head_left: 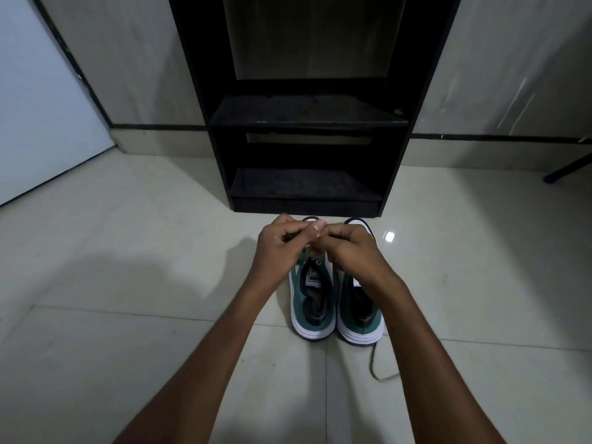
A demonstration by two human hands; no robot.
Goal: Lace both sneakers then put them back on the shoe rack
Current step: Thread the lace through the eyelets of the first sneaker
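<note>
Two green-and-white sneakers stand side by side on the floor, heels toward me, toes toward the rack. Over the front of the left sneaker [312,299], my left hand [282,248] and my right hand [349,251] meet, fingers pinched on its lace. Most of that lace is hidden by my fingers. The right sneaker [360,312] is partly under my right wrist. Its loose dark lace [376,363] trails on the tiles behind the heel. The black shoe rack [307,123] stands just beyond the toes, its shelves bare.
Pale glossy floor tiles [128,347] spread all around. A white door [38,107] is at the far left. A dark leg with a blue foot [554,177] reaches in at the right. The wall has a dark skirting line.
</note>
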